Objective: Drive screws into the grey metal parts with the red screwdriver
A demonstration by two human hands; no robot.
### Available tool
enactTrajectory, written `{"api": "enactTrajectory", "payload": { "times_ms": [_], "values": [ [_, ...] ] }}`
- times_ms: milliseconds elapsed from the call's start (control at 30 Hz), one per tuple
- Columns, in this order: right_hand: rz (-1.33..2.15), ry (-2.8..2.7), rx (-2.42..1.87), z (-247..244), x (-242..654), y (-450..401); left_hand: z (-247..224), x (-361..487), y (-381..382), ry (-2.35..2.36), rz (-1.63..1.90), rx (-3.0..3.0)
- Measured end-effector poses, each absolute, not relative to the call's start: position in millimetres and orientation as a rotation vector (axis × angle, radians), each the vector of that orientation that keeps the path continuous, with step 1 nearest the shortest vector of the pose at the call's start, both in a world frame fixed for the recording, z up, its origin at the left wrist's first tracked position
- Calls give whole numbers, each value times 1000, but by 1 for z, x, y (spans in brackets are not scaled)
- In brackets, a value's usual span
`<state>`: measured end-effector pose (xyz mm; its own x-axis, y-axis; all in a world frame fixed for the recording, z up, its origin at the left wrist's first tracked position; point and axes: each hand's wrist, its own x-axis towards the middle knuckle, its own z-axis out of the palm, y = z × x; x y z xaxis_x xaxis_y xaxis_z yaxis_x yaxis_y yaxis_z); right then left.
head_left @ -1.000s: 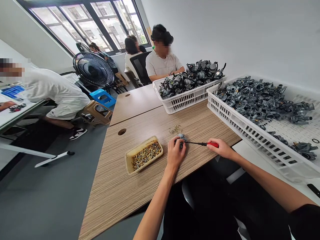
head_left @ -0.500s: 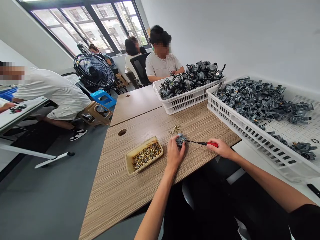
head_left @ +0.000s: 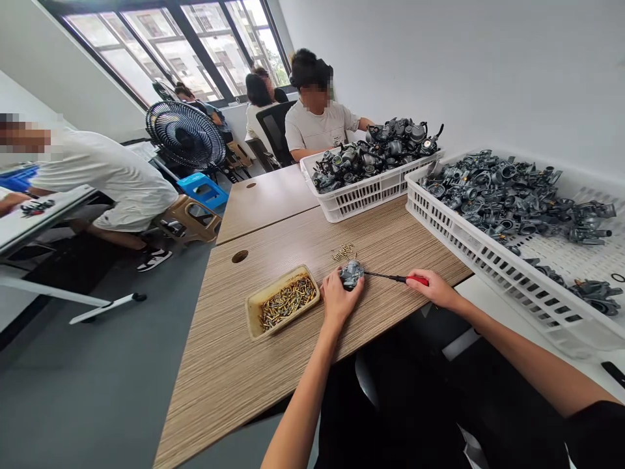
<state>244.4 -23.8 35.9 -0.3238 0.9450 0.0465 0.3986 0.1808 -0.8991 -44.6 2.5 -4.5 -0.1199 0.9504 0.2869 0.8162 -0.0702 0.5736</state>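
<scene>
My left hand (head_left: 340, 294) is closed around a grey metal carburetor body (head_left: 350, 273), held low over the wooden table. My right hand (head_left: 433, 288) grips the red handle of a screwdriver (head_left: 398, 278). Its thin dark shaft points left and its tip meets the right side of the carburetor body; the exact contact spot is too small to make out. Just beyond the body lies a small pile of brass pieces (head_left: 344, 251). To the left of my left hand stands a yellowed tray (head_left: 252, 317) filled with small brass and grey pieces.
A white basket (head_left: 364, 198) heaped with carburetors stands at the back of the table (head_left: 219, 371). Along the right, a larger white crate (head_left: 481, 264) holds many grey metal bodies. Across the table sits a person (head_left: 319, 124); another person bends at the left near a fan (head_left: 185, 135).
The carburetor body has turned slightly in my left hand, and more of it shows. The screwdriver stays against it. Across the table, the person's arm has reached toward the heaped basket.
</scene>
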Motion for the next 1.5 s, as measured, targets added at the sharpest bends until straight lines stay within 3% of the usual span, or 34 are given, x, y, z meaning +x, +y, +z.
{"api": "enactTrajectory", "payload": {
  "times_ms": [367,1500],
  "values": [
    [1174,-1820,-1208,31,248,-19,-6,-45,4,1711,1094,1973],
    [1221,-1843,-1235,40,243,-23,2,-44,1,1699,1117,2023]
  ]
}}
